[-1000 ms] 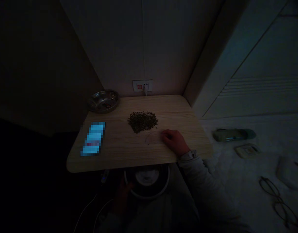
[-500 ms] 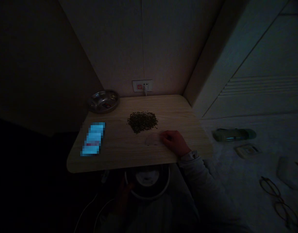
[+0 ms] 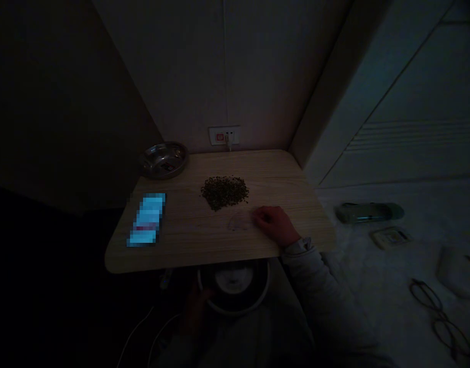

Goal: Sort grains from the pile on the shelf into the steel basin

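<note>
In very dim light, across the far side, a plain wall (image 3: 177,66). Against it, a wood-grain counter (image 3: 196,243) with rounded corners. Below the counter's near edge, a round vessel (image 3: 238,302) with a pale rim and dark inside. At the counter's far left, a shallow stainless-steel bowl (image 3: 158,156). Off to the right, a greenish bottle (image 3: 369,213) lying sideways on a pale surface (image 3: 388,281). On the counter's near right, the right hand (image 3: 276,225), fingers curled narrow; cannot tell whether pinching anything. Down in shadow, the left hand (image 3: 194,306), thumb over the vessel's left rim, holding it. At left, a lit smartphone (image 3: 148,220). Mid-counter, a loose heap of small dark seeds (image 3: 225,192), farther back and left of the right hand, apart from it. At near right, eyeglasses (image 3: 425,295). Just left of the curled fingers, something faint and clear (image 3: 238,221), too dim to name. Low on the wall, a power socket (image 3: 218,137).
</note>
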Motion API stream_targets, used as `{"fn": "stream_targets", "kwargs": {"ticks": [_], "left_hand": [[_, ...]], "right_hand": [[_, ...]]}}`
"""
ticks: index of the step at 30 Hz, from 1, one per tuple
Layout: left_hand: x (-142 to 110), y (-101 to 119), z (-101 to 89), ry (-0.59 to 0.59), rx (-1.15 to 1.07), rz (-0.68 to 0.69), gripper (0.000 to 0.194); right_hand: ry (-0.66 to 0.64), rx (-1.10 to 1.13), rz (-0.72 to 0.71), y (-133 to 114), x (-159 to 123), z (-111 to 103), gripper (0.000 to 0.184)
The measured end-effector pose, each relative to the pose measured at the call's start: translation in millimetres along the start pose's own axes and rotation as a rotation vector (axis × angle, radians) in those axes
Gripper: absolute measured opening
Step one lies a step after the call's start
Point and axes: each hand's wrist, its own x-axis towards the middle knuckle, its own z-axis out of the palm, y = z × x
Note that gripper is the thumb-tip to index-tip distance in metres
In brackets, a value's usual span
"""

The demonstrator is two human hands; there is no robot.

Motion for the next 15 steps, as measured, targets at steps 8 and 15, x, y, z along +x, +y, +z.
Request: {"fn": "stream_targets", "kwargs": {"ticks": [8, 15], "left_hand": [[-1.6, 1.6, 2.3, 0.011, 0.007, -0.002, 0.056], [3.5, -4.3, -1.1, 0.001, 0.036, 0.005, 0.059]], "right_hand": [[-0.047, 0.007, -0.050, 0.0, -1.5, -0.4, 0.018], [-0.046, 0.001, -0.062, -0.8, -1.2, -1.0, 0.016]]}}
